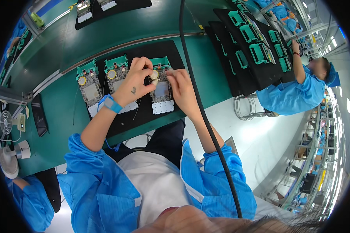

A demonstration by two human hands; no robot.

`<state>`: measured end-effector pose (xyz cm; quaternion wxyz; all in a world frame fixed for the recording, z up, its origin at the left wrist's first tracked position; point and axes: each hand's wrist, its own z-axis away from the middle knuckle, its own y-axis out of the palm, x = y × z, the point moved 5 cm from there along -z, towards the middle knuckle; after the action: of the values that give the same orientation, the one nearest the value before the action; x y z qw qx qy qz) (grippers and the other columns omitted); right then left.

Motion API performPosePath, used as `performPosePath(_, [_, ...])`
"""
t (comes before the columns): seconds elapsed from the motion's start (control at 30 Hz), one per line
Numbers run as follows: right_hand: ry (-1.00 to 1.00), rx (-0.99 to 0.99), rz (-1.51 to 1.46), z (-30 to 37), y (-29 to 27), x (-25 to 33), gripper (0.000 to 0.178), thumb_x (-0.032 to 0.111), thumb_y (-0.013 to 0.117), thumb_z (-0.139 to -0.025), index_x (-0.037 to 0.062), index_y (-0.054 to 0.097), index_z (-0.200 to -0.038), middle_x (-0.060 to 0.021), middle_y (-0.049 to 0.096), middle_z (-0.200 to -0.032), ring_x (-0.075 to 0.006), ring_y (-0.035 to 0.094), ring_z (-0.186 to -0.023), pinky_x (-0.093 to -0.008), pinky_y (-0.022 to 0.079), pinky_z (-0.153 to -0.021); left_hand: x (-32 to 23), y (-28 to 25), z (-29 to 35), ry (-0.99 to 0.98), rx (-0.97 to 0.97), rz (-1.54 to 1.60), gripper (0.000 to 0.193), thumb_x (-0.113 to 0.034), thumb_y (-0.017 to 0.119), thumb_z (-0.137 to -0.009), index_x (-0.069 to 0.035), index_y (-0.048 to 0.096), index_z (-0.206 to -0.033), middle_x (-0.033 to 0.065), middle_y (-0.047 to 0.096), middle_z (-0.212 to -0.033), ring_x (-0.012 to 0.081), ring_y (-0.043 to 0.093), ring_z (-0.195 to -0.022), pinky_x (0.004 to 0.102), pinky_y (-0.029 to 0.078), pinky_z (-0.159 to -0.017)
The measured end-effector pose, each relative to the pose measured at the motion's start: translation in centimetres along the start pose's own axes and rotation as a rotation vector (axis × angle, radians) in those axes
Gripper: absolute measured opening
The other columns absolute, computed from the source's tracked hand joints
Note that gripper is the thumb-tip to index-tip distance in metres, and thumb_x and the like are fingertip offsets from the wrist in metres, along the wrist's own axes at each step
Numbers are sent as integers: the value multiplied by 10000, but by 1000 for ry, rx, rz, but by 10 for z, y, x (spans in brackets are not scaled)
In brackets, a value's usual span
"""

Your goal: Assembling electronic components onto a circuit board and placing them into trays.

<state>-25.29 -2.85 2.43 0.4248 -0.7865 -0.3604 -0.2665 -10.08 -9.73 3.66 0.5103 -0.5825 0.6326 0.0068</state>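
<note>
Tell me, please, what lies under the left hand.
Partly under the left hand is the middle circuit board; its green bracket and yellow ring show, but the covered part cannot be seen.

Electronics factory: circuit boards (91,92), workbench (60,105)

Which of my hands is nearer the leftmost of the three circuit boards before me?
Left. Your left hand is right of the leftmost circuit board; your right hand is farther right, at the rightmost board.
</note>
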Motion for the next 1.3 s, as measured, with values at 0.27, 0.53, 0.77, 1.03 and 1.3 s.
performPosePath(0.27, [255, 19, 97, 14, -17, -2, 263, 66, 519, -943, 28, 560, -1200, -155, 559, -966, -278, 602, -816, -338, 482, -720, -5, -1, -10, -46, 105, -64, 239, -31, 711, -597, 56, 566, -766, 92, 440, -999, 274, 431, -991, 339, 428, -838])
performPosePath(0.53, [17, 120, 120, 34, -6, 3, 368, -14, 567, -894, 87, 611, -1245, -78, 497, -823, -152, 504, -614, -281, 430, -549, -6, -2, -12, -67, 140, -76, 223, -40, 697, -606, 73, 567, -747, 94, 432, -1001, 273, 429, -985, 340, 430, -816])
performPosePath(0.77, [-91, 169, 311, 34, -2, 12, 417, 26, 622, -847, 136, 617, -1249, -57, 473, -650, -204, 517, -501, -327, 456, -471, -7, -3, -13, -84, 149, -89, 223, -56, 684, -607, 82, 567, -737, 103, 433, -978, 275, 431, -965, 336, 428, -799])
performPosePath(1.03, [-202, 160, 614, 38, 8, 21, 450, 70, 655, -803, 176, 631, -1241, -18, 454, -620, -183, 506, -448, -301, 411, -410, 0, 4, -7, -81, 115, -97, 212, -51, 680, -607, 74, 563, -732, 107, 430, -951, 285, 436, -955, 344, 426, -794])
performPosePath(1.3, [-38, 171, 310, 29, 3, 10, 325, 106, 597, -890, 129, 633, -1213, -91, 604, -676, -227, 586, -534, -311, 459, -501, 0, 0, -1, 1, 18, -117, 248, -58, 711, -652, 49, 579, -834, 123, 448, -994, 305, 441, -996, 364, 434, -838])
